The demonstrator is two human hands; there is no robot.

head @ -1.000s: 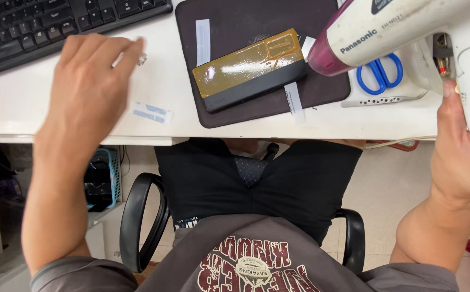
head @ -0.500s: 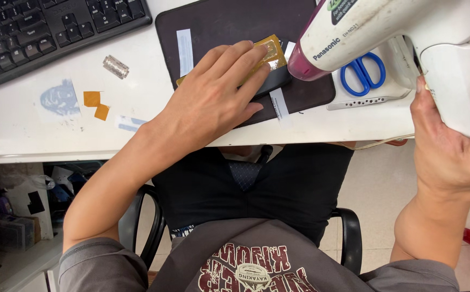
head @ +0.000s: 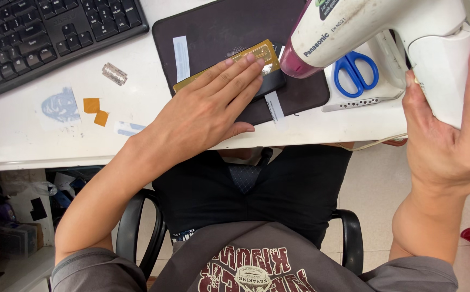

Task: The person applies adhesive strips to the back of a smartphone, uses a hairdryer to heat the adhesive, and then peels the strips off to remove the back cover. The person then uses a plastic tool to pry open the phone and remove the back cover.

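Observation:
My left hand (head: 210, 111) lies flat, fingers together, pressing on a gold-topped black rectangular device (head: 259, 59) that rests on a dark mat (head: 219, 32). My right hand (head: 451, 135) grips the handle of a white hair dryer (head: 386, 27) with a pink nozzle. The nozzle points at the far end of the device, close to my left fingertips. White tape strips (head: 181, 57) sit on the mat.
A black keyboard (head: 40, 38) lies at the back left of the white desk (head: 29, 140). A razor blade (head: 114, 74), two orange squares (head: 95, 111) and a blue smudge are beside it. Blue-handled scissors (head: 356, 73) rest on a white tray under the dryer. A chair is below.
My left hand moved right from the bare desk onto the device and now rests flat on it. The hair dryer's nozzle has come closer to the device's end.

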